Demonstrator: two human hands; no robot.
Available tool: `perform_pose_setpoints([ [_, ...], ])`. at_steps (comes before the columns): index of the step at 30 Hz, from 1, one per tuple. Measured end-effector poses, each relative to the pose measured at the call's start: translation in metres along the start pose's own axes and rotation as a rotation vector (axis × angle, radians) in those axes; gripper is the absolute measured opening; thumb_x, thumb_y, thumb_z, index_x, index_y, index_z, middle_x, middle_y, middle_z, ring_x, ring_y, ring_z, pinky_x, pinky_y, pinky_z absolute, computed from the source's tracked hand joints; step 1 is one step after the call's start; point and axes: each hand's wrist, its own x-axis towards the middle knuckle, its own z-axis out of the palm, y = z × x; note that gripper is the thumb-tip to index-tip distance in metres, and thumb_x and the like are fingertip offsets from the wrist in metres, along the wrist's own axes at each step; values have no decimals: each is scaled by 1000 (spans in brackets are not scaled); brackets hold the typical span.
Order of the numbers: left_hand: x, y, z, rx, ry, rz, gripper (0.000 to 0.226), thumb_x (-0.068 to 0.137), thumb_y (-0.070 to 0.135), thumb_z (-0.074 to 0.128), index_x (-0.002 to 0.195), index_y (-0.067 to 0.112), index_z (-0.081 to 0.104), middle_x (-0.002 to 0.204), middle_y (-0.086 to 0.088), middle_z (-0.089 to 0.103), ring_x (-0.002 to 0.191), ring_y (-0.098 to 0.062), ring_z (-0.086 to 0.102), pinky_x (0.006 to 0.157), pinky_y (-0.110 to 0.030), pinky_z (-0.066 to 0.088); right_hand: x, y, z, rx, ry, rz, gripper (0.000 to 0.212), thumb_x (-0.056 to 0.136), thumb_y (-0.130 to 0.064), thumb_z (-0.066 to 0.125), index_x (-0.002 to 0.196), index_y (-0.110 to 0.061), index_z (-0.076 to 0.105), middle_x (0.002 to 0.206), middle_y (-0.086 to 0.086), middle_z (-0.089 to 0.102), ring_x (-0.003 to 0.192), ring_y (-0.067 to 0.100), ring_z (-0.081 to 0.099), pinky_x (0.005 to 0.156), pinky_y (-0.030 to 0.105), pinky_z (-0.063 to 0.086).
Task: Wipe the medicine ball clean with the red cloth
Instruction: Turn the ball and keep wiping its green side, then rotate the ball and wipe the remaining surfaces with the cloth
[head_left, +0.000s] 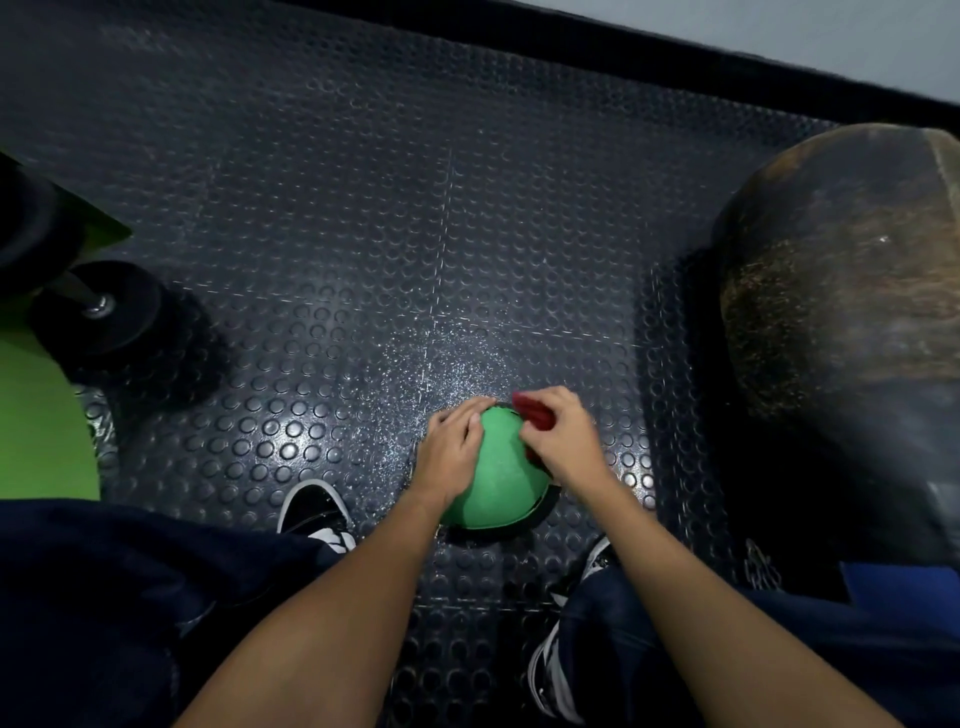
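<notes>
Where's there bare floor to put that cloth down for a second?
The widest bare floor lies beyond the medicine ball, between the dumbbell and the large dark rounded object. A smaller patch lies between ball and dumbbell. Crowded near the ball: left hand, right hand, red cloth, shoes.

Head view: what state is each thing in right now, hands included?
medicine ball: resting on the floor, between both hands.
red cloth: bunched, pressed against the ball's upper right side.
left hand: laid flat on the ball's left side.
right hand: grips the red cloth.
dumbbell: lying on the floor at left, untouched.
</notes>
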Motion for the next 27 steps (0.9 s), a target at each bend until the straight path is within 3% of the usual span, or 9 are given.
perform_pose_setpoints([
  [4, 2, -11, 0, -29, -1, 1, 60, 95, 56, 11, 138, 42, 50, 144, 20, 49, 129, -12, 42, 106, -46, 40, -17, -12, 16, -135, -68, -205, 32, 73, -6, 66, 104, -13, 72, 94, -8, 58, 96, 7, 44, 95, 21, 38],
  [7, 4, -19, -6, -106, -3, 21, 55, 99, 50, 16, 138, 38, 53, 146, 16, 49, 133, -12, 40, 111, -42, 34, -29, -17, 0, -33, -242, -279, 29, 68, -3, 68, 93, -16, 75, 88, -9, 62, 91, 8, 51, 87, 14, 41],
  [9, 7, -23, -9, -153, -21, -12, 45, 106, 40, 23, 139, 36, 53, 147, 11, 47, 134, -14, 37, 112, -42, 32, -24, -12, -15, 106, -181, -160, 31, 68, -1, 66, 91, -21, 75, 87, -8, 64, 86, 7, 57, 79, 15, 45],
  [11, 12, -29, -14, -235, -37, -89, 43, 105, 47, 24, 136, 44, 54, 146, -1, 48, 131, -24, 44, 108, -50, 39, -14, -5, -31, 219, -57, 3, 31, 71, -5, 64, 94, -23, 73, 92, -5, 64, 84, 15, 63, 74, 28, 54],
  [14, 24, -37, -24, -277, 8, -236, 47, 105, 50, 24, 140, 39, 54, 122, -21, 61, 103, -31, 61, 91, -60, 55, -6, 4, -39, 158, -10, 55, 29, 75, -6, 65, 98, -22, 70, 97, -5, 61, 81, 21, 66, 73, 37, 58],
  [16, 30, -29, -31, -151, 143, -250, 45, 108, 39, 28, 145, 26, 50, 135, -16, 59, 121, -28, 56, 103, -59, 47, -4, 6, -35, 97, -7, 60, 29, 76, -6, 66, 100, -21, 71, 96, -7, 61, 79, 18, 66, 74, 31, 57],
  [19, 29, 1, -35, -24, 243, -76, 43, 106, 36, 30, 143, 25, 50, 147, 3, 51, 140, -20, 40, 114, -55, 33, -2, 1, -13, 101, -2, 21, 28, 78, -7, 65, 102, -20, 72, 98, -4, 64, 88, 13, 62, 75, 11, 47],
  [23, 29, 11, -32, 264, 101, 8, 48, 106, 46, 23, 148, 33, 43, 155, 11, 39, 147, -17, 26, 118, -59, 22, 8, -19, 30, 105, 40, 8, 31, 85, -14, 65, 116, -16, 67, 107, -3, 58, 104, 13, 52, 98, 29, 42],
  [27, 35, -8, -40, 193, 174, -76, 59, 104, 53, 18, 151, 26, 40, 158, 2, 38, 145, -21, 33, 118, -52, 27, -5, -26, 46, 65, 24, -209, 27, 80, -6, 67, 106, -14, 69, 103, -7, 54, 105, 7, 43, 98, 13, 31],
])
